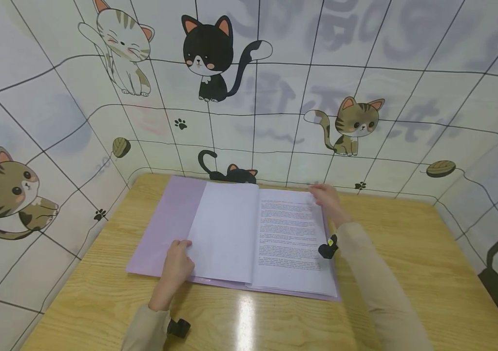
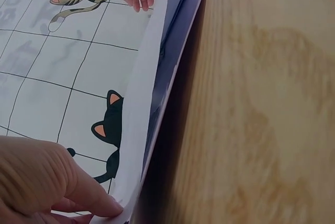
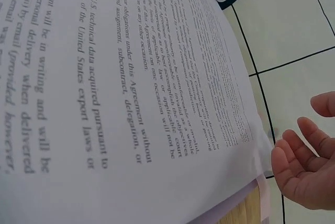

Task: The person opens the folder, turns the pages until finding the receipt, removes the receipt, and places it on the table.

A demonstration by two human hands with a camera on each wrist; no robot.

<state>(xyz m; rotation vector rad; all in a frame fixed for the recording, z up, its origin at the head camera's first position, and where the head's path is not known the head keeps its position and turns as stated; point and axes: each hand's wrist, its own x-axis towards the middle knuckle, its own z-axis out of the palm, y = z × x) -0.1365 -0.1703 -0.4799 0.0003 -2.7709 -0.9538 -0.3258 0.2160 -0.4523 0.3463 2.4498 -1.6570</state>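
Note:
A lilac folder (image 1: 165, 219) lies open on the table, holding white sheets. The left sheet (image 1: 224, 229) shows blank, while the right sheet (image 1: 293, 234) carries dense printed text. My left hand (image 1: 179, 261) is at the outer edge of the left sheet, its thumb (image 2: 99, 200) on the paper and its fingers curled, pinching that edge. Near the top right corner of the printed sheet is my right hand (image 1: 325, 196). In the right wrist view its fingers (image 3: 301, 156) are loosely bent, with nothing between them, just past the sheet's edge.
The wooden table (image 1: 407, 253) extends to both sides of the folder and in front of it. Behind it stands a wall (image 1: 275, 97) with drawn cats and grid lines. A small black camera (image 1: 329, 247) on the right wrist overlaps the printed sheet's edge.

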